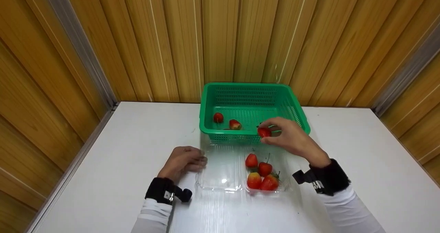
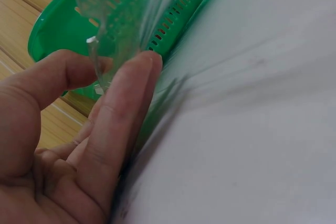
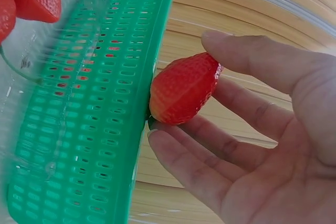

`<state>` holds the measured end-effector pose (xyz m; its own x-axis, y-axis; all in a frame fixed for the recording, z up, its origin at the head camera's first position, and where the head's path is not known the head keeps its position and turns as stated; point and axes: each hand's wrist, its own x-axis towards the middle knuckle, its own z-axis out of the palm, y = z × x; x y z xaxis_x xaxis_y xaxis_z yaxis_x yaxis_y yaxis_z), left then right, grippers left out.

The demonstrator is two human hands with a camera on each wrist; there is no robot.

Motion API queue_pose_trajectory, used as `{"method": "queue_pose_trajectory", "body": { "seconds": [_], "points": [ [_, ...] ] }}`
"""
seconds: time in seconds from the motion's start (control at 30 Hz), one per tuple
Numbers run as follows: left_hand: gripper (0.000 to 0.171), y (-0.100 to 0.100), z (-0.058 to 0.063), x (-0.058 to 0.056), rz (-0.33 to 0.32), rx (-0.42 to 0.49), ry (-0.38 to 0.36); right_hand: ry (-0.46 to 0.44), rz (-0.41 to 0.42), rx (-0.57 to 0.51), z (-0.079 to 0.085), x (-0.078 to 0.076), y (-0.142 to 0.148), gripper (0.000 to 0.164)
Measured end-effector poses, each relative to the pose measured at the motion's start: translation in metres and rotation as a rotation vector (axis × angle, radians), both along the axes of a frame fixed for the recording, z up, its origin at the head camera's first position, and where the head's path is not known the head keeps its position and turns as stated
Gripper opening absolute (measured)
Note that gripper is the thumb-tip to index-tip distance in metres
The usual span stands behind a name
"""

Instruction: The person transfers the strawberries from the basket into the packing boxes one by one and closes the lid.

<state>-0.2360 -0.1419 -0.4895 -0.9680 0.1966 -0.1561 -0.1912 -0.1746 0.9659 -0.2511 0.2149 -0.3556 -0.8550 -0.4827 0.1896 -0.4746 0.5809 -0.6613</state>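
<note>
Above the near rim of the green basket, my right hand holds a strawberry between thumb and fingertips. A clear plastic clamshell box lies opened flat in front of the basket. Several strawberries sit in its right half, while the left half holds none. My left hand is at the box's left edge. In the left wrist view its thumb and fingers pinch the thin plastic edge.
Inside the basket lie more strawberries, partly hidden behind the near wall. The basket stands on a white table close to a wood-patterned wall. Further panels rise at the left and right.
</note>
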Motion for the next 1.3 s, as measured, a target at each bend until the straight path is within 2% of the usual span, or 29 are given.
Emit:
{"method": "queue_pose_trajectory", "body": {
  "seconds": [0.4, 0.77, 1.3],
  "points": [
    [0.029, 0.001, 0.001, 0.001, 0.002, 0.015, 0.005, 0.013, -0.010, -0.017, -0.010, 0.016, 0.010, 0.038],
    [0.028, -0.001, -0.001, 0.000, -0.007, -0.001, -0.001, 0.011, -0.011, -0.015, -0.011, 0.026, 0.016, 0.039],
    [0.028, 0.000, 0.001, 0.000, 0.003, -0.012, -0.001, 0.025, 0.059, -0.009, -0.012, 0.035, 0.019, 0.035]
  ]
}}
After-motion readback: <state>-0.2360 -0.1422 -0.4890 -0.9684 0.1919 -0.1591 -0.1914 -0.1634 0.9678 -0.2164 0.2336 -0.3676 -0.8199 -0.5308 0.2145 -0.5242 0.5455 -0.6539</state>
